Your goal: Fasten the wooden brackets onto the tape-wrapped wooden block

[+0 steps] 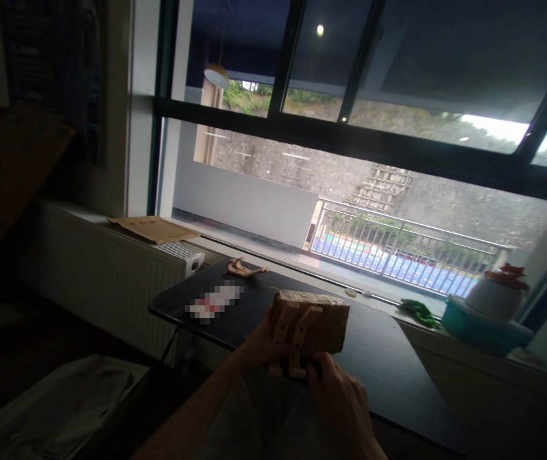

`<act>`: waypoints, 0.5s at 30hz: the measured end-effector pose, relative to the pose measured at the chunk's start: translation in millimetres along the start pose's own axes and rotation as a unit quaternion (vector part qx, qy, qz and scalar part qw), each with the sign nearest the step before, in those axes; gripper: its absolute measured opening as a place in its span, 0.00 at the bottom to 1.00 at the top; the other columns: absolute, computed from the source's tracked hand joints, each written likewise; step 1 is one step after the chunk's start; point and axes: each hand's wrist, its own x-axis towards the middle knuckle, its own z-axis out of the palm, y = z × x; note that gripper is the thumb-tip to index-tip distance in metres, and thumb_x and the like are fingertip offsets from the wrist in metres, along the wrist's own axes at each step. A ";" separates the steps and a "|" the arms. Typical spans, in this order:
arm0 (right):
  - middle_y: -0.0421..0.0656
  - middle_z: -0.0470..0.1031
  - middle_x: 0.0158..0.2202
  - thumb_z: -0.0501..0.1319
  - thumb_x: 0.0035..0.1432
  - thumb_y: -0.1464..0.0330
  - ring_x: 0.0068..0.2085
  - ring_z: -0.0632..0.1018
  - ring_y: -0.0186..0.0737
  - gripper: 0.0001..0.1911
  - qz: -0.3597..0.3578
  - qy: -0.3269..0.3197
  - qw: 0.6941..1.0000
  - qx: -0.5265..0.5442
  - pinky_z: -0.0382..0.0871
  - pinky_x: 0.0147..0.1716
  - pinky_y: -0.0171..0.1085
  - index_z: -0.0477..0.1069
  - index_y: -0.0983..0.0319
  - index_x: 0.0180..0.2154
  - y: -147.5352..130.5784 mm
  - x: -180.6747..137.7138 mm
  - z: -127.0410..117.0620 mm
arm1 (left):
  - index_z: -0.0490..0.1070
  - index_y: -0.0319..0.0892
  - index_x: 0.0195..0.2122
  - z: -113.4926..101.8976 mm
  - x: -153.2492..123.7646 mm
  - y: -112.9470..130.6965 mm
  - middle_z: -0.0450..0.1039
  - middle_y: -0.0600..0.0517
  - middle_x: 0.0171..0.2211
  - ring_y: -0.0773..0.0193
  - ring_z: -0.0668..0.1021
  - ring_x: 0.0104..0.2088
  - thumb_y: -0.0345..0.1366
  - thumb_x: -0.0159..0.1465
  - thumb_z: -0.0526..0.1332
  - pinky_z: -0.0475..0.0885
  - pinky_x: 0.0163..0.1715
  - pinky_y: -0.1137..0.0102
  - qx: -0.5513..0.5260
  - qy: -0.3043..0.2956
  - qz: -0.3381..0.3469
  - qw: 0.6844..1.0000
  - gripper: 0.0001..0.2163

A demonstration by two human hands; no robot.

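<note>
My left hand (260, 345) is closed around the left side of a brown block (324, 326), book-like, with a pale, rough top edge. Two C-shaped wooden clamps (297, 329) sit side by side over its near face, their upper arms reaching across it. At their lower ends, the fingers of my right hand (338, 386) are bent together on a dark part of a clamp; its exact shape is hidden in shadow. Another wooden clamp (245, 268) lies on the black table (374, 348), near its far edge.
A blurred-out white and red item (213, 301) lies on the table's left. On the windowsill are a brown envelope (156, 229), a green cloth (420, 313) and a teal container (484, 326) with a white, red-topped vessel (498, 291). A radiator (110, 268) stands left.
</note>
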 end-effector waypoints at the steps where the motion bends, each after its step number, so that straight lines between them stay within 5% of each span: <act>1: 0.38 0.78 0.33 0.52 0.63 0.71 0.29 0.79 0.34 0.06 0.006 0.001 1.000 0.004 0.59 0.24 0.32 0.67 0.58 0.37 -0.6 -1.9 2.2 | 0.51 0.44 0.59 0.2 -0.1 -2.3 0.67 0.43 0.53 0.48 0.70 0.53 0.34 0.45 0.73 0.69 0.50 0.58 0.002 0.003 0.000 1.000 0.42; 6: 0.41 0.77 0.36 0.53 0.59 0.78 0.31 0.79 0.36 0.12 -0.049 0.000 0.997 -0.065 0.62 0.24 0.31 0.69 0.59 0.42 1.9 -9.4 11.7 | 0.49 0.44 0.61 2.9 0.9 -12.9 0.65 0.43 0.54 0.46 0.67 0.56 0.34 0.39 0.75 0.63 0.56 0.55 0.002 0.050 -0.013 0.999 0.50; 9: 0.42 0.78 0.35 0.53 0.58 0.80 0.31 0.79 0.36 0.16 -0.066 -0.002 0.993 -0.097 0.64 0.24 0.31 0.69 0.61 0.45 5.6 -13.8 18.3 | 0.54 0.44 0.59 3.0 1.0 -12.8 0.69 0.44 0.51 0.47 0.70 0.53 0.35 0.41 0.74 0.67 0.52 0.56 0.007 0.037 -0.025 0.999 0.44; 15: 0.44 0.78 0.44 0.49 0.64 0.71 0.37 0.80 0.39 0.15 0.039 -0.029 0.998 0.037 0.70 0.32 0.33 0.69 0.60 0.49 11.3 -17.1 28.0 | 0.58 0.44 0.54 0.2 1.7 -10.5 0.69 0.47 0.50 0.50 0.72 0.50 0.37 0.43 0.73 0.69 0.49 0.59 0.058 0.014 -0.022 0.998 0.37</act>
